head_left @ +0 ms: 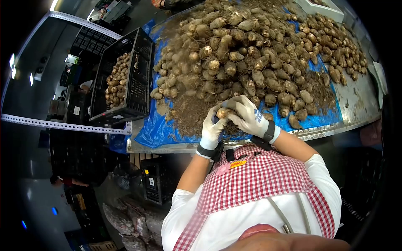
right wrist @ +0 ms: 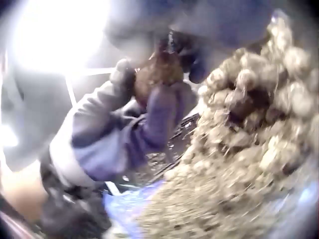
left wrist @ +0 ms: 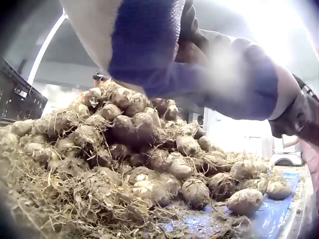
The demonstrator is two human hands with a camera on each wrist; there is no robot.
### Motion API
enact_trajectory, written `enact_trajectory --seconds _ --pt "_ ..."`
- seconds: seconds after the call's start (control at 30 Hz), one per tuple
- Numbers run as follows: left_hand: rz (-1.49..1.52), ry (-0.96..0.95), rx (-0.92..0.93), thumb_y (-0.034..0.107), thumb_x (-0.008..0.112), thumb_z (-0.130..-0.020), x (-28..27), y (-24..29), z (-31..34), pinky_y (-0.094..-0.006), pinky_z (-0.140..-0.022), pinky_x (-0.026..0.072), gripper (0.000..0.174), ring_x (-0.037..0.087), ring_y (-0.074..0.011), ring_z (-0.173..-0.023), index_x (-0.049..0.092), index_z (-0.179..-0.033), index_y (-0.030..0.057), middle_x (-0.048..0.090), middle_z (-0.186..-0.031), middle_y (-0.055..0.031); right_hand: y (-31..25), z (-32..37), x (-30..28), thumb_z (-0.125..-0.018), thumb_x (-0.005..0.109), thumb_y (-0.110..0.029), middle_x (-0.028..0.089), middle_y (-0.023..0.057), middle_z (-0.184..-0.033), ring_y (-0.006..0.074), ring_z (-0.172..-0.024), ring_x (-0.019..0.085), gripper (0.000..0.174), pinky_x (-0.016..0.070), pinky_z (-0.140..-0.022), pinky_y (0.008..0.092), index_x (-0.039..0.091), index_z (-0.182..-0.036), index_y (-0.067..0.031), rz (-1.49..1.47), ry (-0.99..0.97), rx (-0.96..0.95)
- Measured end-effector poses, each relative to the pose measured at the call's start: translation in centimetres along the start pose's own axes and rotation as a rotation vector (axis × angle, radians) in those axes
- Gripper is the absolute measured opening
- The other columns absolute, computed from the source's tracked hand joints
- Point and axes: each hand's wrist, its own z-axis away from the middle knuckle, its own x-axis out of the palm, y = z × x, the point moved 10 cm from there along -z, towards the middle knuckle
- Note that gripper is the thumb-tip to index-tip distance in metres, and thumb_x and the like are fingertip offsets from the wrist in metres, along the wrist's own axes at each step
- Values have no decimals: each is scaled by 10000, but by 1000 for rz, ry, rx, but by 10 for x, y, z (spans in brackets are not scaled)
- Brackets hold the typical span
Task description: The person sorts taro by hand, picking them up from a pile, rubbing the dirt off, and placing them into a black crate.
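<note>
Chin (head_left: 268,242) lowest in my head view, checked apron (head_left: 259,180) just beyond. I see both gloved hands together over the near side of the metal desk (head_left: 356,98), left hand (head_left: 212,130) and right hand (head_left: 250,116) with fingers curled round one taro corm (head_left: 225,112), held between them. Taro pile (head_left: 238,50) beyond, on blue sheet (head_left: 153,136), loose root debris (head_left: 186,119) at its near edge. Black crate (head_left: 143,69) off left, corms inside.
</note>
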Motion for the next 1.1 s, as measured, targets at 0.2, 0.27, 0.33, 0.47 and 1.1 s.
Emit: enact_trajectory --seconds 0.2,0.27,0.33,0.47,1.1 --pt "162 -73 34 433 695 -861 11 10 -1 -295 -929 473 705 585 -167 -1053 451 -1315 -47 589 -1174 -87 0 1 2 -863 650 -184 611 170 -988 346 -926 583 208 467 -805 441 643 -1002 -29 -147 -45 27" --pt "175 -65 40 439 691 -862 8 3 -3 -292 -916 480 696 587 -162 -1047 461 -1305 -47 594 -1162 -84 1 -4 3 -868 640 -192 624 172 -962 328 -884 601 184 476 -766 426 646 -946 -26 -69 -63 32" --pt "73 -24 15 387 713 -864 9 6 1 -298 -911 485 678 591 -165 -1039 454 -1311 -52 594 -1165 -92 18 -11 5 -874 625 -196 638 175 -912 308 -824 618 174 486 -714 409 642 -896 -24 -28 -95 155" --pt "-14 -21 67 268 744 -838 11 22 6 -324 -972 457 673 582 -200 -1091 432 -1330 -68 578 -1204 -134 111 2 9 -933 565 -200 656 150 -760 197 -678 633 253 458 -550 292 649 -933 39 -150 -100 608" --pt "-60 339 13 155 598 -946 -17 -3 -12 -242 -710 487 210 597 -99 -760 651 -963 -48 663 -853 -43 61 48 51 -828 769 -284 647 113 -1025 161 -868 621 571 519 -747 297 483 -1222 15 -415 -452 615"
